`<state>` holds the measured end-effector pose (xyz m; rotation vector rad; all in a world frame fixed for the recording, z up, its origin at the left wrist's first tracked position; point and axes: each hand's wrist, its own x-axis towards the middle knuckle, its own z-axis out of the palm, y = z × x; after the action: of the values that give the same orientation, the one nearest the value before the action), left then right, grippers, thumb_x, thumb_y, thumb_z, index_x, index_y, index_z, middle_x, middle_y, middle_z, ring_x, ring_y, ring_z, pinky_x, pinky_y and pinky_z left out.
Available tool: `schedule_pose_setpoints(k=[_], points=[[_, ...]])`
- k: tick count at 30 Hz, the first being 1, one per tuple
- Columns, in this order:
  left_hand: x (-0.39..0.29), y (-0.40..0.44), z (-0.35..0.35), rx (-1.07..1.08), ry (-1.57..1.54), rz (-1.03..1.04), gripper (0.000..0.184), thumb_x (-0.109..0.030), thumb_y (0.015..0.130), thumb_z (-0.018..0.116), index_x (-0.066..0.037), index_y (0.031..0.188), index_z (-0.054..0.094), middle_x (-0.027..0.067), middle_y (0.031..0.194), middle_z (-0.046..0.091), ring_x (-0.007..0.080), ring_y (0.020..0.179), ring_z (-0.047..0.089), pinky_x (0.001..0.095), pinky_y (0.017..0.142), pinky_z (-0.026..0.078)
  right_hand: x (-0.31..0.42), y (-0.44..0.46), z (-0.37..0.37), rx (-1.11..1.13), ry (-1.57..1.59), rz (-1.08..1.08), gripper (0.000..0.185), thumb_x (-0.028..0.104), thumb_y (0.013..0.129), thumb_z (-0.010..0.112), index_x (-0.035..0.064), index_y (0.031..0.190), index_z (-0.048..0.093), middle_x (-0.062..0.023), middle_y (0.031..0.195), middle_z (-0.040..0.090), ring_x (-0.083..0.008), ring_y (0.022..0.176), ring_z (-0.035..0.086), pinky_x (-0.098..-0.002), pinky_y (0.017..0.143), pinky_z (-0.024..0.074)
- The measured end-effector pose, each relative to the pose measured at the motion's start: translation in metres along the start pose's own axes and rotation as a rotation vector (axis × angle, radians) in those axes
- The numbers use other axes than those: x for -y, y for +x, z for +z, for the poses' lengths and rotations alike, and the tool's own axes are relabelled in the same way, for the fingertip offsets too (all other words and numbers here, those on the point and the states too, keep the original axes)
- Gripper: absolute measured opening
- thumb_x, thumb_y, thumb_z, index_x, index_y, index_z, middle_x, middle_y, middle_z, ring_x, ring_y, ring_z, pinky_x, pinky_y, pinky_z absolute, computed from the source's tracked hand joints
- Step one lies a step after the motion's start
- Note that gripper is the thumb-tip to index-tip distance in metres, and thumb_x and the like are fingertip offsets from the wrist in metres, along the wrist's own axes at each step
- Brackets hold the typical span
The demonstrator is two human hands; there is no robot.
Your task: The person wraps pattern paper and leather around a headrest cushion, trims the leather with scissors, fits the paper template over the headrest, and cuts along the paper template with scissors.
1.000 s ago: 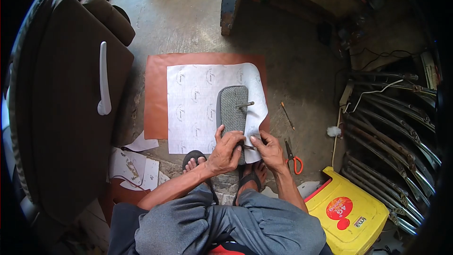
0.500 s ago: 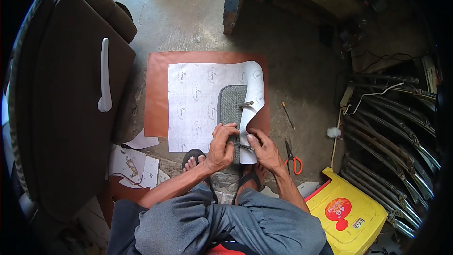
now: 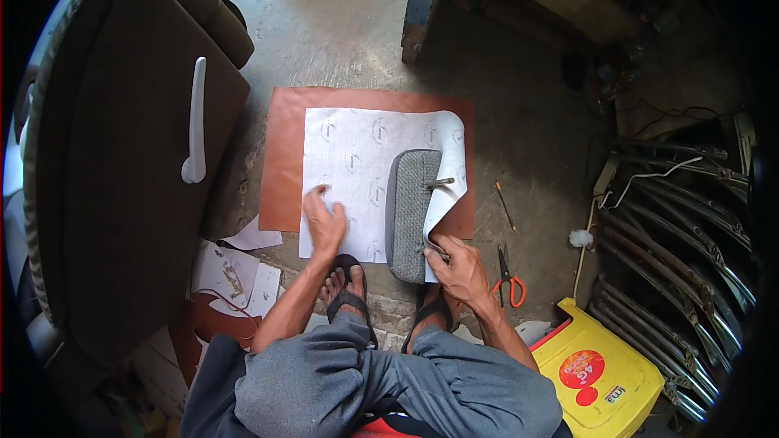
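A grey woven padded block (image 3: 411,211) with a metal bolt (image 3: 440,182) standing out of it rests on a white printed sheet (image 3: 349,142). The sheet's right edge curls up against the block. Under it lies a brown sheet (image 3: 284,138). My right hand (image 3: 458,268) is closed at the block's lower right, pinching the curled edge of the white sheet; its fingertips are partly hidden. Away from the block, my left hand (image 3: 326,223) is over the lower left of the white sheet, fingers apart and holding nothing.
Scissors with orange handles (image 3: 508,280) and a thin stick (image 3: 505,206) lie on the floor at right. Beyond are a yellow plastic stool (image 3: 600,373) and stacked metal tubes (image 3: 673,251). A large dark upholstered piece (image 3: 138,154) stands at left, near scraps (image 3: 235,276).
My left hand has let go of the block and moved left over the white sheet. My right hand stays at the sheet's edge. The whole view has shifted slightly.
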<state>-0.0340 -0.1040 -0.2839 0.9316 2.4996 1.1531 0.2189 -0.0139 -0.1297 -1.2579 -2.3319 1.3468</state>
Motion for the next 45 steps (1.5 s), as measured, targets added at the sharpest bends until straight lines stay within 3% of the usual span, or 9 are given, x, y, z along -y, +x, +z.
schedule_pose_setpoints(k=[8,13,16,20,24,30,32,36,45], points=[[0.044,0.038,-0.024,0.195,0.277,-0.363,0.062,-0.032,0.083,0.074,0.007,0.126,0.051,0.0273,0.125,0.052,0.0454,0.118,0.049,0.0545,0.100,0.042,0.001,0.005,0.001,0.030,-0.032,-0.070,0.028,0.016,0.093,0.064,-0.0036,0.113,0.065,-0.0247,0.096,0.066,-0.0428,0.090,0.065,-0.0465,0.080,0.0523],[0.039,0.040,-0.023,0.370,0.412,-0.340,0.059,-0.029,0.081,0.077,0.008,0.120,0.053,0.0331,0.115,0.057,0.0453,0.114,0.056,0.0516,0.099,0.045,0.001,0.004,0.009,-0.020,-0.051,-0.099,0.029,0.017,0.090,0.068,-0.0036,0.111,0.066,-0.0222,0.094,0.067,-0.0395,0.087,0.067,-0.0445,0.077,0.0520],[0.043,0.035,-0.021,0.115,0.456,-0.164,0.055,-0.027,0.081,0.078,0.007,0.116,0.052,0.0309,0.109,0.062,0.0426,0.102,0.064,0.0486,0.090,0.051,0.001,0.004,0.009,-0.010,-0.060,-0.102,0.030,0.017,0.090,0.067,-0.0041,0.111,0.066,-0.0225,0.095,0.067,-0.0396,0.089,0.067,-0.0444,0.078,0.0521],[0.041,0.041,-0.026,0.276,-0.240,-0.493,0.044,-0.018,0.085,0.075,0.005,0.117,0.056,0.0197,0.098,0.071,0.0270,0.081,0.070,0.0396,0.071,0.057,0.005,0.006,0.010,0.016,-0.071,-0.110,0.028,0.015,0.092,0.063,-0.0037,0.112,0.065,-0.0253,0.096,0.065,-0.0443,0.090,0.065,-0.0480,0.081,0.0525],[-0.087,0.027,-0.070,0.496,-0.482,-0.338,0.029,-0.011,0.090,0.069,0.003,0.116,0.067,0.0116,0.095,0.073,0.0152,0.083,0.066,0.0324,0.076,0.054,0.005,0.008,0.015,0.013,-0.074,-0.163,0.028,0.014,0.090,0.064,-0.0032,0.111,0.066,-0.0242,0.095,0.066,-0.0427,0.090,0.065,-0.0469,0.080,0.0524],[-0.110,0.006,-0.041,0.525,-0.487,-0.115,0.017,-0.009,0.089,0.067,0.006,0.090,0.060,0.0078,0.077,0.061,0.0148,0.070,0.052,0.0368,0.064,0.046,0.004,0.013,0.013,0.048,-0.086,-0.209,0.026,0.011,0.087,0.063,-0.0023,0.109,0.067,-0.0240,0.094,0.065,-0.0429,0.089,0.065,-0.0478,0.080,0.0525],[-0.128,0.011,-0.050,0.687,-0.250,-0.339,0.021,-0.004,0.094,0.065,0.007,0.111,0.064,0.0108,0.095,0.071,0.0122,0.083,0.063,0.0294,0.075,0.052,0.006,0.014,0.015,0.054,-0.081,-0.219,0.025,0.010,0.087,0.063,-0.0032,0.107,0.066,-0.0249,0.094,0.064,-0.0441,0.089,0.064,-0.0492,0.082,0.0528],[-0.113,-0.006,-0.031,0.598,-0.742,-0.422,0.025,-0.004,0.094,0.064,0.008,0.115,0.061,0.0114,0.097,0.073,0.0149,0.084,0.068,0.0311,0.077,0.056,0.015,0.019,0.013,0.109,-0.103,-0.180,0.023,0.010,0.086,0.064,-0.0038,0.105,0.066,-0.0255,0.094,0.064,-0.0445,0.089,0.064,-0.0498,0.081,0.0527],[-0.128,-0.029,-0.050,0.721,-0.641,-0.544,0.037,-0.006,0.096,0.062,0.007,0.128,0.049,0.0137,0.112,0.063,0.0196,0.096,0.066,0.0347,0.082,0.062,0.019,0.023,0.017,0.143,-0.106,-0.133,0.027,0.016,0.086,0.066,-0.0039,0.103,0.067,-0.0263,0.092,0.065,-0.0452,0.088,0.065,-0.0515,0.081,0.0524]])
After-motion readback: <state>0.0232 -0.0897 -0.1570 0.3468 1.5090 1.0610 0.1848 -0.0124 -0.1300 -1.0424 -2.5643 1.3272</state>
